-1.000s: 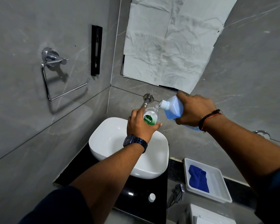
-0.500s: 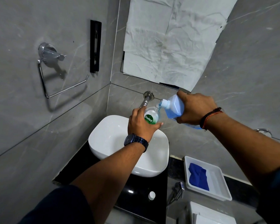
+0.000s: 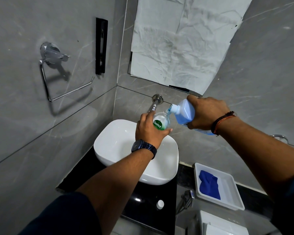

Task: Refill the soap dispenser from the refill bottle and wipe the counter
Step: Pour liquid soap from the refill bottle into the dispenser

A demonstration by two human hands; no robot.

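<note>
Left grip (image 3: pixel 149 132) holds the dispenser (image 3: pixel 161 122) over the sink (image 3: pixel 115 143); right grip (image 3: pixel 208 114), holding the refill (image 3: pixel 185 113), should tilt slowly, spout at the mouth.

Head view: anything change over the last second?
Hardly anything. The right hand holds the refill bottle tipped, spout at the mouth of the dispenser gripped by the left hand. A thin blue stream now shows between them, not plain earlier. Nothing was taken up or let go. Both hands stayed over the basin; the blue cloth stayed in the tray, the white cap on the counter.
</note>
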